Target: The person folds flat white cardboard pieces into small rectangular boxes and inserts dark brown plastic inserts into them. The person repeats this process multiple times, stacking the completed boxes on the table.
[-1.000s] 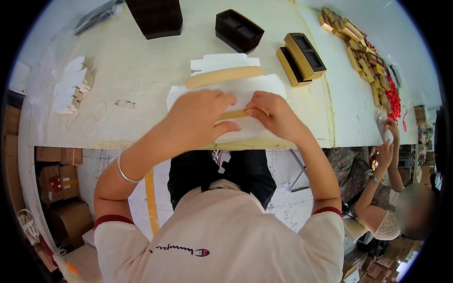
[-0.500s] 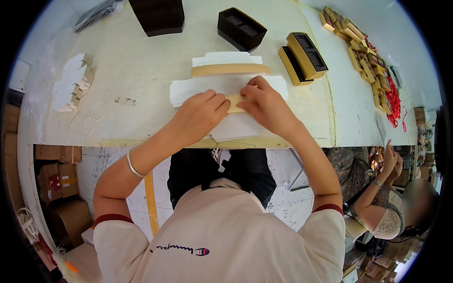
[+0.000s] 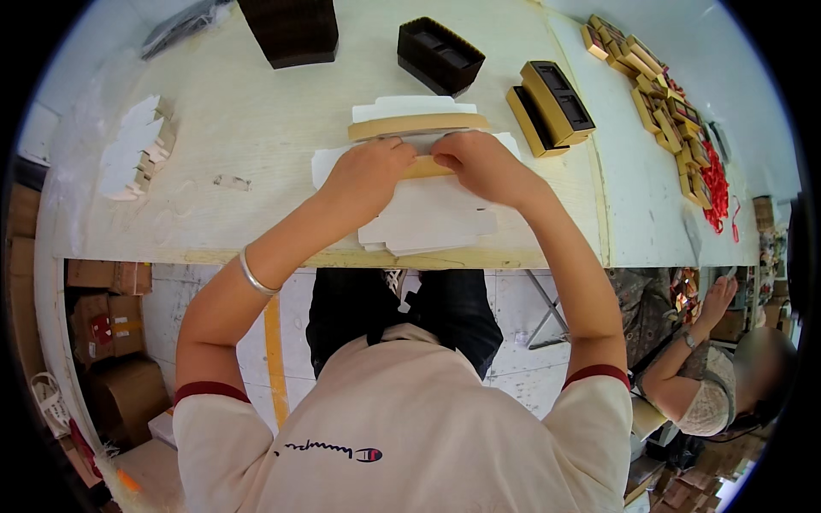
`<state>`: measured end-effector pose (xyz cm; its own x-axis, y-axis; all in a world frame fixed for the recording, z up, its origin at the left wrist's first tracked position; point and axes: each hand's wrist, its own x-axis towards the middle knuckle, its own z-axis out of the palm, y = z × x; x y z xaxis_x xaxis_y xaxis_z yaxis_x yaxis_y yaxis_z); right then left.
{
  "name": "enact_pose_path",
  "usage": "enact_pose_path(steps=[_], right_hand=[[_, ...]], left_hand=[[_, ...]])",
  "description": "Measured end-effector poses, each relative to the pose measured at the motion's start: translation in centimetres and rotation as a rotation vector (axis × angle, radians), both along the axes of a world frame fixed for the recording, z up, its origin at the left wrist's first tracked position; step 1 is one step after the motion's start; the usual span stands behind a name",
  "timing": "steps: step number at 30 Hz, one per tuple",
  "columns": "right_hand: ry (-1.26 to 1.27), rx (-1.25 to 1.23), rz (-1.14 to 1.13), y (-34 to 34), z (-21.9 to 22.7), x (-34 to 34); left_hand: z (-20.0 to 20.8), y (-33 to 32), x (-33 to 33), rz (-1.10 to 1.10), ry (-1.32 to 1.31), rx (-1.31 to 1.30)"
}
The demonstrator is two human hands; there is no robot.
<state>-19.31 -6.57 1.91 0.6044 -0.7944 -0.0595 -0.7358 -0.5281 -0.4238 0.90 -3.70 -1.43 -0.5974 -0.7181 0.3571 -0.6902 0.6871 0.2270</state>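
A flat cardboard box blank (image 3: 428, 210), white inside with gold panels, lies before me at the table's front edge. Its far gold panel (image 3: 417, 125) stands raised, while a nearer gold strip (image 3: 428, 168) shows between my hands. My left hand (image 3: 366, 178) is closed on the blank, fingers curled over a fold left of its middle. Just to the right, my right hand (image 3: 489, 168) pinches the same fold, thumb and fingers together. Both hands hide part of the card, and their fingertips are partly covered.
Dark plastic trays stand in a tall stack (image 3: 295, 32) and a lower stack (image 3: 440, 55) at the back. Two gold boxes (image 3: 547, 103) with black inserts sit right. White folded cards (image 3: 137, 150) lie left; gold boxes (image 3: 658, 107) and red cords (image 3: 715, 188) lie far right. A co-worker (image 3: 697, 376) sits at right.
Both my hands have moved slightly away from me along the blank, and more of its near white part shows. The co-worker's raised hand has shifted.
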Motion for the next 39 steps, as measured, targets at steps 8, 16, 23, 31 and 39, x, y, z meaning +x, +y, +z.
enact_pose_path(steps=[8, 16, 23, 31, 39], right_hand=[[-0.110, -0.045, 0.086, -0.5, -0.3, -0.4], [0.156, -0.588, 0.055, 6.0, -0.5, 1.5], [-0.132, -0.632, 0.069, 7.7, -2.8, 3.6], [-0.363, -0.711, 0.117, 5.5, -0.8, 3.3], [-0.522, -0.298, 0.175, 9.8, 0.7, -1.9]], left_hand=[[6.1, -1.4, 1.2, 0.145, 0.236, -0.254], [4.6, -3.1, 2.4, -0.016, 0.134, 0.465], [5.7, -1.7, 1.9, -0.014, 0.184, 0.414], [5.6, -2.0, 3.1, -0.035, 0.299, 0.303], [5.6, 5.4, 1.2, 0.002, 0.305, 0.497]])
